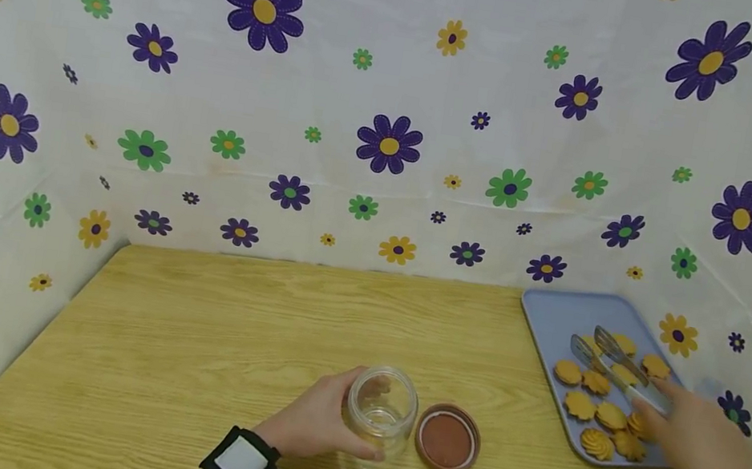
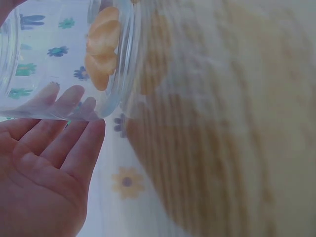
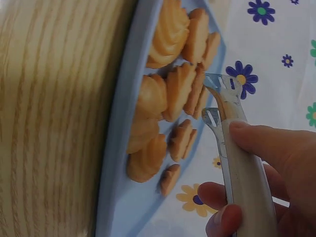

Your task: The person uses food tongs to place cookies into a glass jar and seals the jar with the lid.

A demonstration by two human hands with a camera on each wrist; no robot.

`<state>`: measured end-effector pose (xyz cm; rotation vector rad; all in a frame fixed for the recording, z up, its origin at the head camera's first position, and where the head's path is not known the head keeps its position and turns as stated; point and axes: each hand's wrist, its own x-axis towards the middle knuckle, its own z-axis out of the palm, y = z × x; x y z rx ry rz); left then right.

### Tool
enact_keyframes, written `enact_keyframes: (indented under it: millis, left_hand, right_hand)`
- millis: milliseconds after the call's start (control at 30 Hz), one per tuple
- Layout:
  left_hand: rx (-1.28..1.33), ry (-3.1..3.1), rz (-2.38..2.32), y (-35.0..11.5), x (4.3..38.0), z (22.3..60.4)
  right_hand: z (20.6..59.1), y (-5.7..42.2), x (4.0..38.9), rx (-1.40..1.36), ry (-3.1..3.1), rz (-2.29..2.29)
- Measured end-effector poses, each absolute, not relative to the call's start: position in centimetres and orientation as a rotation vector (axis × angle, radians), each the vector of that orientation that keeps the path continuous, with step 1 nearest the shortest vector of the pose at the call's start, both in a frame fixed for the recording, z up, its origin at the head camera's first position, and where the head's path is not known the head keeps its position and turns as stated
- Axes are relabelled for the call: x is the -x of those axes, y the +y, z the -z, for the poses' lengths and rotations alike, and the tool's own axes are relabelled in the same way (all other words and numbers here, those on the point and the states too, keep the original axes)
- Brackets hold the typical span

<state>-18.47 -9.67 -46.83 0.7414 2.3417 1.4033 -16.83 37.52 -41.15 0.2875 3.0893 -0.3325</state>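
Note:
My left hand (image 1: 319, 419) holds a clear glass jar (image 1: 383, 402) around its side, mouth up on the table. Inside the jar, at its bottom, lies a cookie (image 2: 102, 49), seen in the left wrist view. A brown round lid (image 1: 448, 438) lies beside the jar. My right hand (image 1: 710, 438) grips metal tongs (image 3: 247, 173) with a pale handle. The tong tips are apart, over cookies (image 1: 580, 405) on a blue tray (image 1: 540, 328); I see nothing pinched between them.
The tray stands at the right of the wooden table (image 1: 224, 325), with several cookies of different shapes on it. A white flowered cloth (image 1: 331, 98) hangs behind the table and along both sides, close to the tray's right edge.

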Motion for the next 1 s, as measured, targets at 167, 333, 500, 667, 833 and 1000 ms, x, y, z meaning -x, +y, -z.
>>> enact_keyframes:
  millis: [167,333,500,667,833,1000]
  left_hand:
    - [-0.753,2.341,-1.406,-9.7,18.4,46.7]
    - [-0.736,2.336,-1.406,-9.7,18.4,46.7]
    - [-0.723,2.342,-1.397,-9.7,18.4,46.7]
    - [-0.731,2.343,-1.407,-9.7,18.4,46.9]
    - [-0.742,2.339,-1.429,-9.7,18.5,47.1]
    - [-0.755,2.349,-1.423,-9.8,18.5,47.1]
  right_hand:
    - [41.4,37.3,17.0,-0.288,3.128,0.266]
    - [41.7,37.3,17.2,-0.254,3.199,0.24]
    - [42.1,37.3,17.3,-0.227,3.255,0.215]
    - [42.3,37.1,17.2,-0.268,3.269,0.208]
    - [42.6,37.2,17.3,-0.32,3.311,0.171]
    - [41.9,36.3,16.7,-0.216,3.44,0.254]
